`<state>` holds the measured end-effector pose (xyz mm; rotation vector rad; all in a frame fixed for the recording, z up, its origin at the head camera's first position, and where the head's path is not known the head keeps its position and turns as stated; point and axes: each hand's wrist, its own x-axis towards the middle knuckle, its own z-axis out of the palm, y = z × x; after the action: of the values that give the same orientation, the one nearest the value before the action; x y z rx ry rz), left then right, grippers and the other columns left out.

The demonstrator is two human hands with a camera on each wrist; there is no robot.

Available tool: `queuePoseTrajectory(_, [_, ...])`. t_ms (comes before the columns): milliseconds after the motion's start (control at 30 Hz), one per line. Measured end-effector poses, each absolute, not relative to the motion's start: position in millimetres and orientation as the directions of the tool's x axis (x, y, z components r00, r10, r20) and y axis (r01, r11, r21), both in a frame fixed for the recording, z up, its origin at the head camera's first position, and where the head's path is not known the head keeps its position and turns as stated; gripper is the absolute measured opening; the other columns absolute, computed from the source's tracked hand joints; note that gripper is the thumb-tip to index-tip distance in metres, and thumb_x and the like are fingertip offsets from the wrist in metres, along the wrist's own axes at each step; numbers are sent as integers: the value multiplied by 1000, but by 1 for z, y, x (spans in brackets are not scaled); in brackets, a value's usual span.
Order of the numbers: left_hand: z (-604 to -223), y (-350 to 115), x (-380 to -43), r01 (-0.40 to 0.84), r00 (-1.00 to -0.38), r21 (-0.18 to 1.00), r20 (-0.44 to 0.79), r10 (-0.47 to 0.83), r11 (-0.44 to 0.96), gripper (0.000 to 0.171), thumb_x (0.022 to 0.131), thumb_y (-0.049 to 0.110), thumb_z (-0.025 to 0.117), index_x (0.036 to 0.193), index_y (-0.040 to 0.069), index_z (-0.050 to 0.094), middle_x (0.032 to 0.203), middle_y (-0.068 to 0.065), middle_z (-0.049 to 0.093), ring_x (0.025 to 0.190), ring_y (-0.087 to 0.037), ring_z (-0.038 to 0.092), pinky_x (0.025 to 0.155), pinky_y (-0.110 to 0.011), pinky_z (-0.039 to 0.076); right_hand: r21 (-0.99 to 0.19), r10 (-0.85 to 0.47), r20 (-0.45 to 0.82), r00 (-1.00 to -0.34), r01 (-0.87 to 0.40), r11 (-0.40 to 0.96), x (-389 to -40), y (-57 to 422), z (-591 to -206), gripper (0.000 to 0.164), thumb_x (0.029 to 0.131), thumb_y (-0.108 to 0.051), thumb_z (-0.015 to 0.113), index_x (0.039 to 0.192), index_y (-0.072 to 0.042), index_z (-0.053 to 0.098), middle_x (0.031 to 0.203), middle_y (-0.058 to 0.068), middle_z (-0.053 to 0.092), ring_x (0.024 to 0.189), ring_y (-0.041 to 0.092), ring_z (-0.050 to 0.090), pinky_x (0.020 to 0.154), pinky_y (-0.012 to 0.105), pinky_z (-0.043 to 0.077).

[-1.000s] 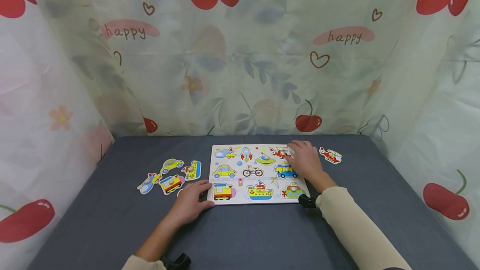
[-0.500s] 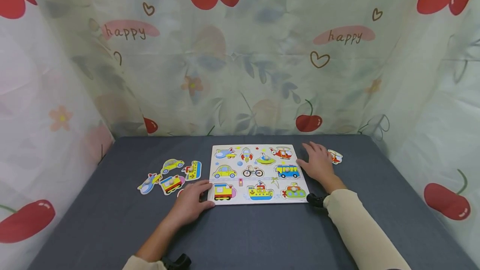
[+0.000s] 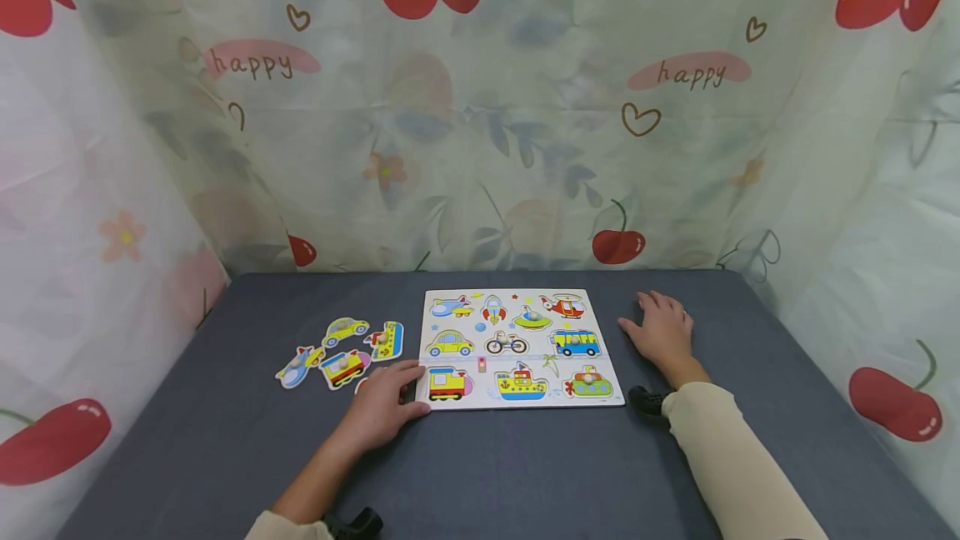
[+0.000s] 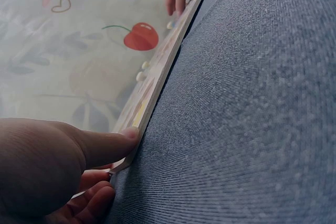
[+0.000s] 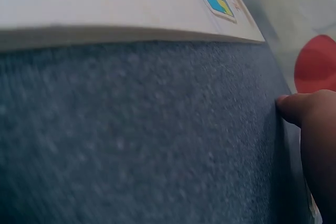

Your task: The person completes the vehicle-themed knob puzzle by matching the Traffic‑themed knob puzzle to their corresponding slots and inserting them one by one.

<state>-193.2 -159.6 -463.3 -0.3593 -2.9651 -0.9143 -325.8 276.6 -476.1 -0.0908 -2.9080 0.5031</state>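
A white wooden knob puzzle board [image 3: 480, 363] with vehicle pictures lies flat on the table. My left hand [image 3: 377, 407] holds its left edge near the front corner; in the left wrist view the thumb [image 4: 113, 145] presses the top face and curled fingers sit at the side. My right hand [image 3: 663, 332] is to the right of the board, fingers forward and thumb [image 5: 299, 106] apart from them. It covers the place where a red helicopter piece lay; only a sliver of a pale edge [image 5: 313, 208] shows beneath the hand in the right wrist view.
Left of the board lie loose pieces: a yellow car [image 3: 345, 331], a ship [image 3: 387, 342], a train [image 3: 345, 368] and a plane [image 3: 298, 367]. Another is mostly hidden behind the left hand. Knobbed pieces, such as the bus [image 3: 575, 343], sit in the board. A printed curtain [image 3: 480, 148] surrounds the table.
My right hand has moved right from the board's upper right corner, over the loose helicopter piece, which is now hidden in the head view. The left hand and board stay put.
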Motion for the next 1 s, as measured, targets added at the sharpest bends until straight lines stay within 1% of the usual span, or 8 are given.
queuePoseTrajectory(333, [-463,-159,-194,212,-976,552,73,207,807,56,80,25,81,130,8,63,135,-7,56,115,-28,52,93,-46,43,-355,166,151,-974,103,929,-322,294,-476,64,93,-32,62,140,7,40,146,31,31,133,50,22,103,68,16])
queuePoseTrajectory(500, [-463,-159,-194,212,-976,556,74,206,804,55,80,25,81,130,8,63,135,-7,57,112,-26,53,91,-45,44,-376,199,140,-970,134,917,-320,302,-477,61,95,-31,60,137,8,42,144,32,33,131,52,24,101,68,19])
queuePoseTrajectory(633, [-464,-160,-194,213,-975,559,75,207,801,56,80,25,81,130,8,63,135,-7,56,112,-26,53,90,-44,45,-380,191,181,-965,110,919,-319,306,-480,54,95,-29,59,134,7,48,139,32,40,127,52,29,97,68,23])
queuePoseTrajectory(800, [-466,-160,-195,208,-976,558,71,204,804,55,80,25,81,130,9,63,136,-7,56,115,-27,52,92,-45,44,-386,182,249,-951,75,919,-317,303,-478,44,94,-24,62,126,6,56,132,30,48,120,51,39,92,65,29])
queuePoseTrajectory(1000, [-467,-160,-196,205,-977,551,69,202,809,56,80,26,81,130,9,63,135,-7,56,112,-25,53,90,-44,44,-404,168,285,-944,41,914,-319,300,-481,39,91,-18,66,119,9,60,123,31,53,109,50,47,93,61,34])
